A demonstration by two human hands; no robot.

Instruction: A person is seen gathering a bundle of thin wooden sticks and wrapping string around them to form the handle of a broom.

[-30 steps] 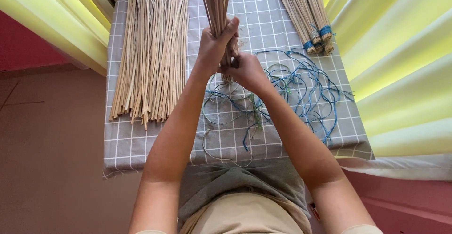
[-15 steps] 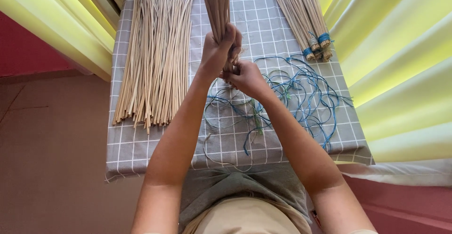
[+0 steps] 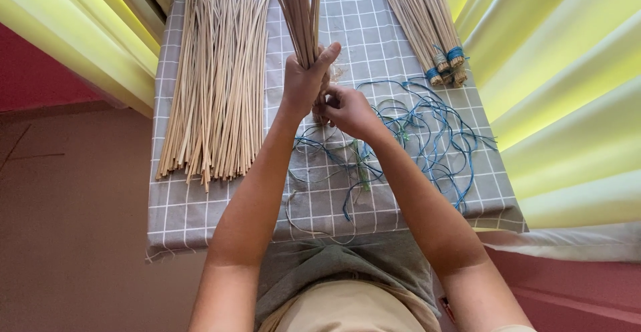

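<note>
Two tied bundles (image 3: 444, 62) lie finished on the tabletop (image 3: 200, 205); my left hand (image 3: 304, 82) has its fingers clamped round a third stick bunch (image 3: 297, 12); my right hand (image 3: 344, 108) pinches at its base, untied I judge. Loose sticks (image 3: 214, 85) and blue strings (image 3: 427, 138) remain.

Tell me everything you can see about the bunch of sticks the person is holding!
The bunch of sticks is made of thin, straight, pale tan strips, like dried reed. It stands nearly upright over the grey checked cloth, its top running out of view. The left hand grips its lower end, and the right hand touches its base.
</note>
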